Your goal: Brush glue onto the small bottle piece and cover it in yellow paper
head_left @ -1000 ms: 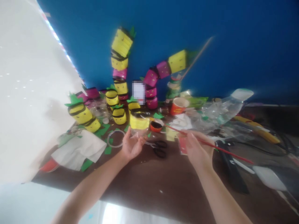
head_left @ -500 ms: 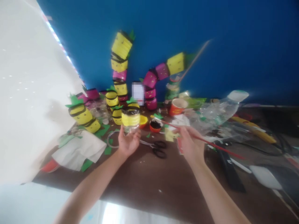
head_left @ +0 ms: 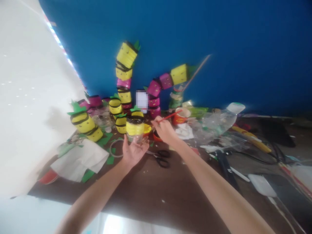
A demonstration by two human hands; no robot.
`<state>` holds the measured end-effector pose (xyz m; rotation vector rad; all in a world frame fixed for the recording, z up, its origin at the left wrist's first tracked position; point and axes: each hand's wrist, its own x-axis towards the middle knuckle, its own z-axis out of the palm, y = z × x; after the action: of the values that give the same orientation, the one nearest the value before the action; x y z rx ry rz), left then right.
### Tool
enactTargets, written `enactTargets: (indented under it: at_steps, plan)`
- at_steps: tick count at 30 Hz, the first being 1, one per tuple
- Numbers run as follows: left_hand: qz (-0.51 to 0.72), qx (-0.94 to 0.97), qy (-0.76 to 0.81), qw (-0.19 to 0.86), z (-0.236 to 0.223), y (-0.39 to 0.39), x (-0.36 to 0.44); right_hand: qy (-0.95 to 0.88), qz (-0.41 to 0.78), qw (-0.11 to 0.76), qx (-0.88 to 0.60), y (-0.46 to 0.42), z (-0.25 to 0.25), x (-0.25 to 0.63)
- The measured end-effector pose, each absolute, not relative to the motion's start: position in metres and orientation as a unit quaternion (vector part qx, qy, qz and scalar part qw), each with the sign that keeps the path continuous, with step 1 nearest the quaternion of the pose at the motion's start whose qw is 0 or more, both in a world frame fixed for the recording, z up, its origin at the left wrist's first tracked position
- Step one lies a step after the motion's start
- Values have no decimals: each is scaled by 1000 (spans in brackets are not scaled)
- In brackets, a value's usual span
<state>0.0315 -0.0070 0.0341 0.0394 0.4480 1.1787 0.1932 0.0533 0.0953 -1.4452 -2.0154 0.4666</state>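
My left hand (head_left: pixel 133 151) grips the clear bottom of a small plastic jar (head_left: pixel 135 128) wrapped in yellow with a black band, holding it upright above the brown table (head_left: pixel 151 185). My right hand (head_left: pixel 165 130) pinches a thin red stick (head_left: pixel 170 116), perhaps a brush, its fingers closed just right of the jar. The stick points up and to the right from my fingers. A small orange cap (head_left: pixel 156 136) sits partly hidden under my right hand, with a yellow cap (head_left: pixel 147 129) beside the jar.
Stacks of yellow and pink decorated jars (head_left: pixel 124 70) lean against the blue wall. Black scissors (head_left: pixel 161 158) lie below my hands. A clear plastic bottle (head_left: pixel 219 122), an orange paper cup (head_left: pixel 180 116), white paper (head_left: pixel 78 159), green scraps and dark tools (head_left: pixel 226 165) crowd the table.
My right hand moved left and up to the jar, swinging the red stick from pointing right and down to pointing up-right. The jar shifted slightly left in my left hand.
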Motion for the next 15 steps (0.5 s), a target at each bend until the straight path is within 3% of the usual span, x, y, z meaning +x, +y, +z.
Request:
enactTargets:
  at_steps: [9, 15]
  plan:
    - [534, 35, 223, 815, 28, -2, 29, -763, 231, 253, -549, 81, 113, 173]
    - [530, 28, 224, 817, 29, -2, 30, -735, 272, 264, -563, 96, 116, 175]
